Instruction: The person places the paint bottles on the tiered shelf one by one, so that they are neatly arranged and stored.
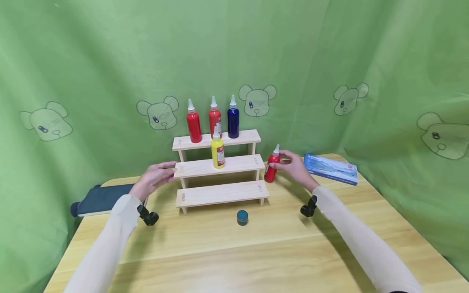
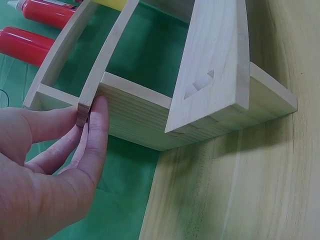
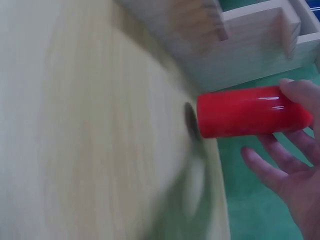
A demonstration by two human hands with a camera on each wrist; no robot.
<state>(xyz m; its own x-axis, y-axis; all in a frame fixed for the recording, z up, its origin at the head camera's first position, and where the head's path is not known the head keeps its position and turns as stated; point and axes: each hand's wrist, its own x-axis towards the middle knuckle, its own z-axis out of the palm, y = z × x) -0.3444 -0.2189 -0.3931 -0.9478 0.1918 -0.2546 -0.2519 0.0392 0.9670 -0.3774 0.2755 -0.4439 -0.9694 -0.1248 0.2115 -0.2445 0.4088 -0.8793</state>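
A three-tier wooden rack (image 1: 205, 196) stands on the table. My left hand (image 1: 155, 178) pinches the left end of its middle board (image 2: 92, 82) between thumb and fingers. To the right of the rack, my right hand (image 1: 293, 167) holds a red squeeze bottle (image 1: 271, 171) with a pointed white cap, nearly upright. In the right wrist view the bottle's base (image 3: 207, 116) is close to the tabletop; I cannot tell whether they touch. A yellow bottle (image 1: 218, 154) stands on the middle tier. Two red bottles, one on the left (image 1: 194, 127), and a dark blue bottle (image 1: 233, 123) occupy the top tier.
A small dark teal jar (image 1: 242, 218) sits in front of the rack. At the left table edge lies a dark book (image 1: 104, 198), and a flat blue box (image 1: 329, 169) lies at the back right. Behind the table hangs a green curtain (image 1: 293, 49) with bear faces.
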